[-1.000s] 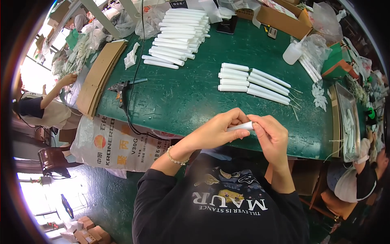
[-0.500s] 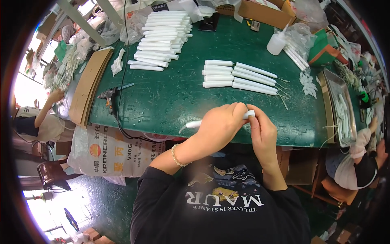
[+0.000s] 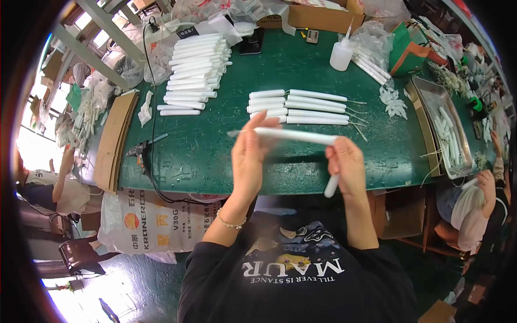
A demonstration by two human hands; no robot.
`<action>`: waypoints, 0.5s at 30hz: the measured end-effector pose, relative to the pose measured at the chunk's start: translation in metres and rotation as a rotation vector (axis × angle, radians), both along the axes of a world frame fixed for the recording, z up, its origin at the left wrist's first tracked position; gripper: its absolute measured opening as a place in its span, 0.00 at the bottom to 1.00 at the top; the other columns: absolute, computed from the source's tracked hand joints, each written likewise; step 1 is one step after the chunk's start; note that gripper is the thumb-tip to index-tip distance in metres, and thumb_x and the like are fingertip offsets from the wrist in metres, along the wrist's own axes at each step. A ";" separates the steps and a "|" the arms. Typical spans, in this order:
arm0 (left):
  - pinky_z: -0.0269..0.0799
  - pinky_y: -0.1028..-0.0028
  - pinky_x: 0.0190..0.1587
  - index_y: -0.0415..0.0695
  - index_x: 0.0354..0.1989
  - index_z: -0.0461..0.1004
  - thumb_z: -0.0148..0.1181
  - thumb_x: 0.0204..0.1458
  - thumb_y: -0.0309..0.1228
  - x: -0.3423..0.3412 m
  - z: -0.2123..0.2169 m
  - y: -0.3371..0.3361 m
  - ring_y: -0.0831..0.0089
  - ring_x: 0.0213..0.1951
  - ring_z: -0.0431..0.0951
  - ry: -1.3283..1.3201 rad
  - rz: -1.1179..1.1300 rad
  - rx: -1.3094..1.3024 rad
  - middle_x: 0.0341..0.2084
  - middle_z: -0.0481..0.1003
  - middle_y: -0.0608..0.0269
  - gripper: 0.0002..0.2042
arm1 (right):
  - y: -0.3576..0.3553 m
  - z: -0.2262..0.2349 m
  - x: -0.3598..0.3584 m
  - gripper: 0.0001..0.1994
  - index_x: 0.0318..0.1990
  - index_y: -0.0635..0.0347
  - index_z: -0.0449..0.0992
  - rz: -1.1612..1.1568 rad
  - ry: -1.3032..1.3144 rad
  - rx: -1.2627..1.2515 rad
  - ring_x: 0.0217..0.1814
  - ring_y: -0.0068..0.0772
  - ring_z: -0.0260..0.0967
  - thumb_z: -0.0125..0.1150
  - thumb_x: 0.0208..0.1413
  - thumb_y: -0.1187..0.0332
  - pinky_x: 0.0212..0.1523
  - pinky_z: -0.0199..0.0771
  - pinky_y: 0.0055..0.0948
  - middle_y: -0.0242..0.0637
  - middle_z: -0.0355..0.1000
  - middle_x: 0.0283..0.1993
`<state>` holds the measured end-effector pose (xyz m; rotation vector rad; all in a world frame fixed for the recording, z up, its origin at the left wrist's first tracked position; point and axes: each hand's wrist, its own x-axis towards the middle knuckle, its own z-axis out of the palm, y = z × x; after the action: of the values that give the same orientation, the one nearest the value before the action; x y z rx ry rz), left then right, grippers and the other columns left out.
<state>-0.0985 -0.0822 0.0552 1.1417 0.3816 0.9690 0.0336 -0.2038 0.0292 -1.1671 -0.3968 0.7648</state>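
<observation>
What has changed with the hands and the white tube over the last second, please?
The hands have drawn apart: the left hand and right hand, earlier closed together around one white tube, now hold a long white tube stretched level between them, and a short white tube pokes down from the right hand. The rows of tubes on the green table stayed put.

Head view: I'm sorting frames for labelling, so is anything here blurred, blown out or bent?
In the head view, the long white tube between the left hand and right hand is smeared by motion blur; daylight at the left rim is blown out; the green table edges bow toward the rim from fisheye distortion; the stacked white tubes stay fairly sharp.
</observation>
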 end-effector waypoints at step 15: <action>0.59 0.79 0.21 0.39 0.31 0.70 0.47 0.53 0.31 0.050 0.086 0.001 0.79 0.19 0.62 0.064 -0.013 0.784 0.22 0.71 0.64 0.08 | 0.009 -0.015 -0.038 0.19 0.53 0.66 0.55 0.179 -0.124 0.257 0.37 0.25 0.64 0.41 0.57 0.64 0.39 0.65 0.22 0.39 0.65 0.38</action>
<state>-0.0486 -0.0808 0.1413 1.8800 0.0274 1.1055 -0.0048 -0.1948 0.0141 -0.9476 -0.6899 0.7723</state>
